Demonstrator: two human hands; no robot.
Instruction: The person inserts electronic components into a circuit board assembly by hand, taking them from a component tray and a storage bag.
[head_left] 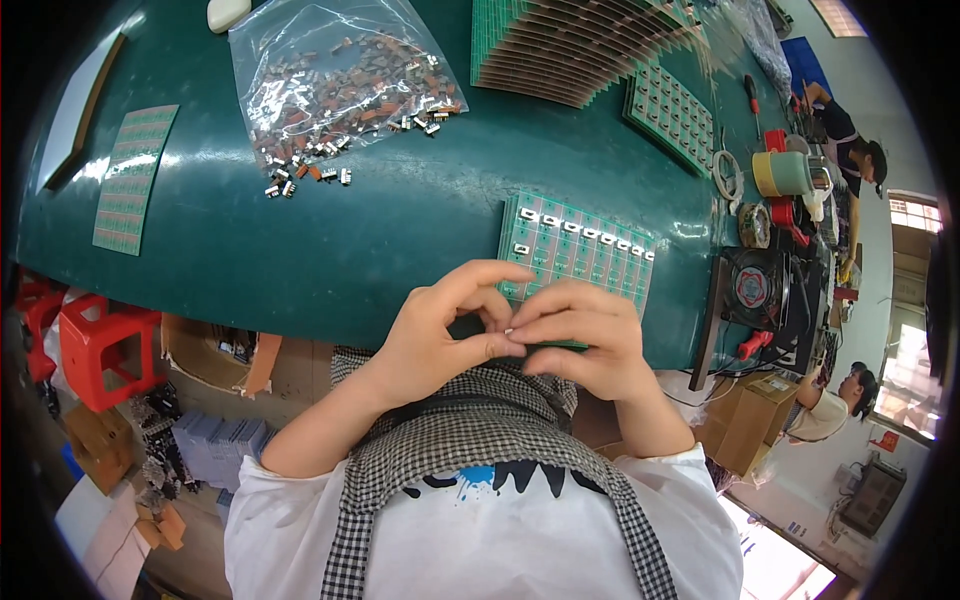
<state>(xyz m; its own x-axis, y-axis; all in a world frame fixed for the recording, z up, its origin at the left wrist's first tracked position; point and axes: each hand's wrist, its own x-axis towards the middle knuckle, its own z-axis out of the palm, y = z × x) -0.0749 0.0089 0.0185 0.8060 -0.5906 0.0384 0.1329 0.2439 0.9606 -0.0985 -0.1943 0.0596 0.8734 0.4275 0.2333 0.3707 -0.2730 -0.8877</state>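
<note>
My left hand (440, 330) and my right hand (585, 340) meet at the near edge of the green table (380, 230), fingertips pinched together on a tiny white-ended switch part (511, 331). Just beyond them lies a green circuit board panel (575, 255) with a row of small white switches set along its far edge. The panel's near edge is hidden behind my fingers. A clear plastic bag (340, 85) of brown and silver switches lies farther back, with several spilled at its mouth.
A fanned stack of green panels (580, 45) and another panel (672, 115) lie at the back right. A single panel (135, 175) lies far left. A small fan (755, 290), tape rolls and tools crowd the right. Red stools (95, 345) and cardboard boxes sit below. Other people work at right.
</note>
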